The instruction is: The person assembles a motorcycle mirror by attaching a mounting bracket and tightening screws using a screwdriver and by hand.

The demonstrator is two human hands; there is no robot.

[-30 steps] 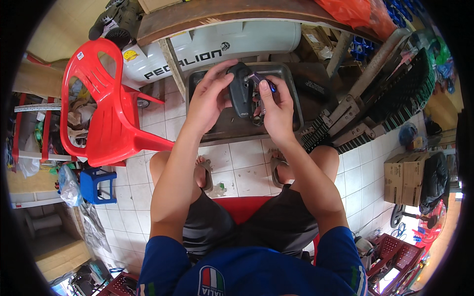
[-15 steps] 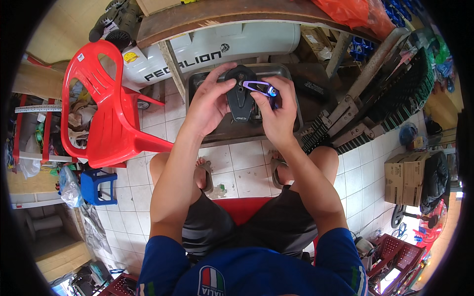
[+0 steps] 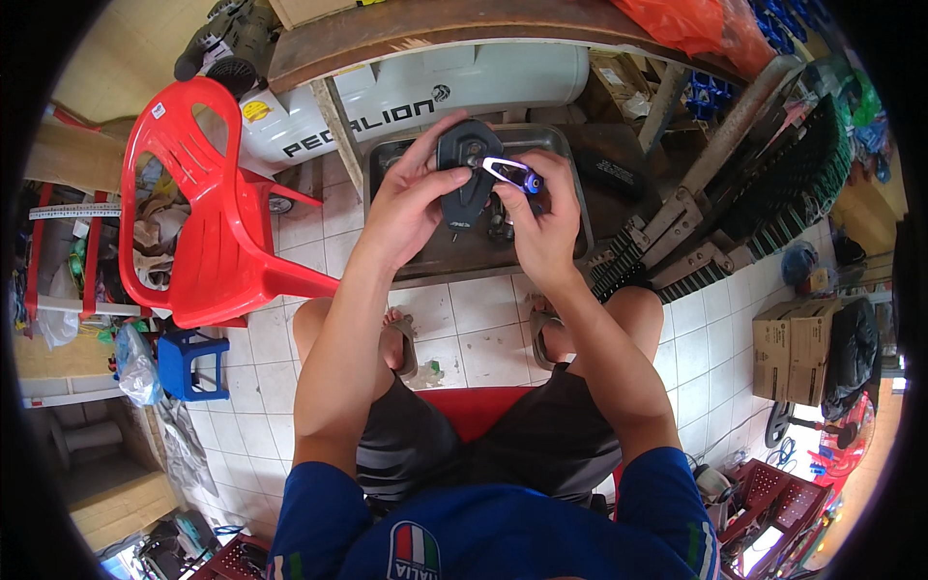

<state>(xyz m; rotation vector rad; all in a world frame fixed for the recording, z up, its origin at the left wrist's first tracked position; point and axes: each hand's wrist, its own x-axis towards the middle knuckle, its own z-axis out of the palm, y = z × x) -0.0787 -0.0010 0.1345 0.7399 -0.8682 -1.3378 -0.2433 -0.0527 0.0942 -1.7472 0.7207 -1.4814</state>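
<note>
My left hand (image 3: 414,201) is closed on a black teardrop-shaped part (image 3: 472,198), thumb across its face and fingers behind it. The part is held up over a dark metal tray (image 3: 433,268), its narrow end toward me. My right hand (image 3: 547,205) pinches a small purple-blue metal piece (image 3: 523,177) shaped like an elongated loop. The loop's tip meets the black part's upper right side; whether the two are joined I cannot tell. Small metal bits lie in the tray beneath, partly hidden by my hands.
A red plastic chair (image 3: 217,232) stands to the left, with a blue stool (image 3: 196,365) below it. Beyond the tray lies a white tank (image 3: 512,77) under a wooden bench (image 3: 445,29). Scissor-like metal frames (image 3: 677,217) lean at the right, near cardboard boxes (image 3: 788,348).
The black part has turned and tilted in my left hand, and my left thumb has slid down its face. My right hand has turned the purple-blue piece slightly.
</note>
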